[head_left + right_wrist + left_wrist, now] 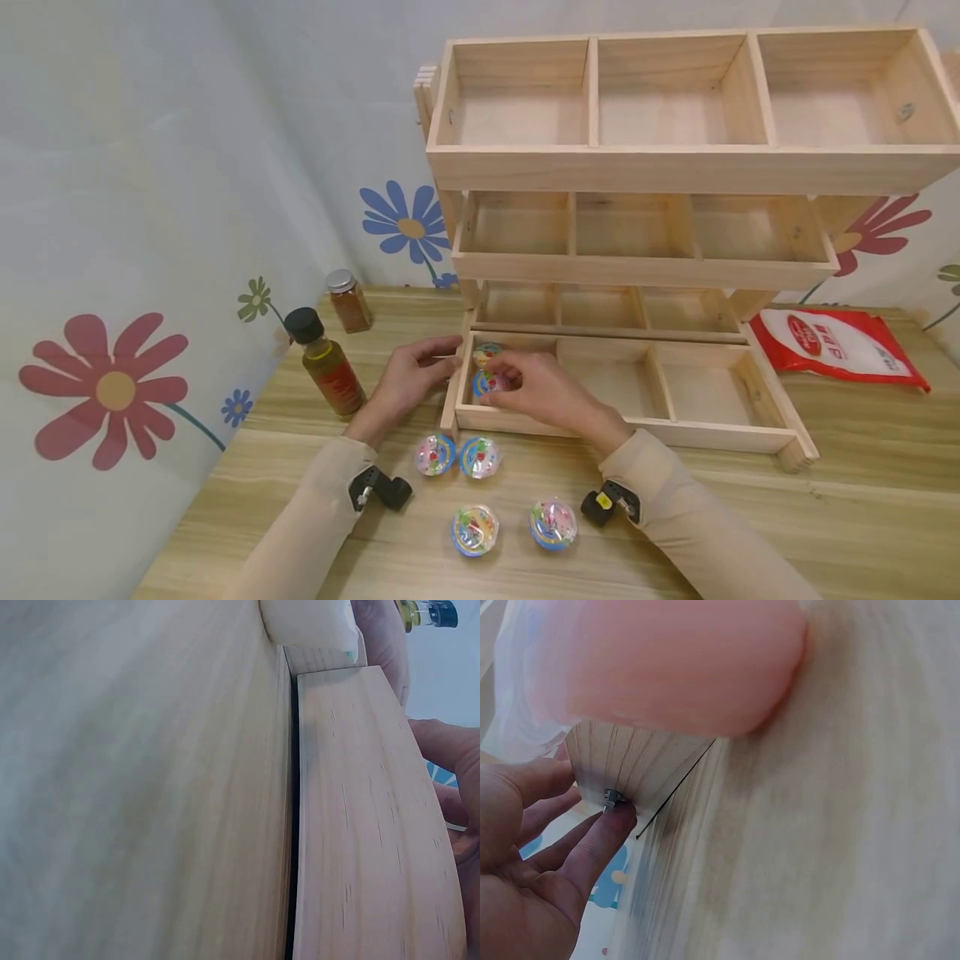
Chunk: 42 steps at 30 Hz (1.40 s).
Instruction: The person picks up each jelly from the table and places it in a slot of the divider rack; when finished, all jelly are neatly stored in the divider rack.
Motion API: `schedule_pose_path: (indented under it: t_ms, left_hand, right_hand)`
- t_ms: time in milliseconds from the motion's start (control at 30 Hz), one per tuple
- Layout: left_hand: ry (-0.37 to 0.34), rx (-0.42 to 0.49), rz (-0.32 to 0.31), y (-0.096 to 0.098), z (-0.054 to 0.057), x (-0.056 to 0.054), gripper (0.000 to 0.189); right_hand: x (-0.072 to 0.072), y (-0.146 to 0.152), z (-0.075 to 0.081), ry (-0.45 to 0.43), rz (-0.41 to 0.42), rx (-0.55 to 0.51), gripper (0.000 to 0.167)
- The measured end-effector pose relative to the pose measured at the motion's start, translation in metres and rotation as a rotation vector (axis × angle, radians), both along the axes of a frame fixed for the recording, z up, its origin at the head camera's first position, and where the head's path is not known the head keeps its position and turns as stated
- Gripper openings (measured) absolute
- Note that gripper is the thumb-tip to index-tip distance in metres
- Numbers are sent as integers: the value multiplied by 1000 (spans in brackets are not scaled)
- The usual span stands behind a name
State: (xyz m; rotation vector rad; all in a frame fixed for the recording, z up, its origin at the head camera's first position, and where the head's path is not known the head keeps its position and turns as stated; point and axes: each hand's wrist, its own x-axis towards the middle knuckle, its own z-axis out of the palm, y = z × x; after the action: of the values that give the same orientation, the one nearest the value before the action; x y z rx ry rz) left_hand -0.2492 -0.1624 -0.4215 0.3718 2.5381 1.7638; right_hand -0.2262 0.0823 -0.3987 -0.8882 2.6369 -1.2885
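My right hand (551,392) reaches into the left compartment of the rack's lowest tray (611,429), thumb and fingers pinching a small jelly cup (487,384) with a blue rim. Just behind that one, another jelly cup (487,354) sits in the same compartment, partly covered by the fingers. My left hand (411,377) rests against the outer left side of the wooden rack, fingers fairly straight. In the left wrist view the thumb (604,840) touches the side panel (634,761) beside a metal screw. Several more cups, including a pink one (553,523), lie on the table before the rack.
Left of the rack stand a dark-capped oil bottle (330,367) and a spice jar (349,302). A red and white bag (840,346) lies at the right. Upper divided trays (690,171) rise over the lowest one. A flowered curtain (225,125) hangs behind.
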Motion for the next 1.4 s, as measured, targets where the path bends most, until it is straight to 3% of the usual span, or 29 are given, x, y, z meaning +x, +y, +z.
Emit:
schedule_pose_path:
  t_ms: [733, 1400]
  left_hand:
    - [-3, -10, -3, 1, 1, -1, 40]
    - [-4, -7, -2, 0, -1, -1, 39]
  right_hand:
    - [-2, -2, 0, 22, 23, 51, 35]
    - [-1, -3, -4, 29, 31, 20, 34]
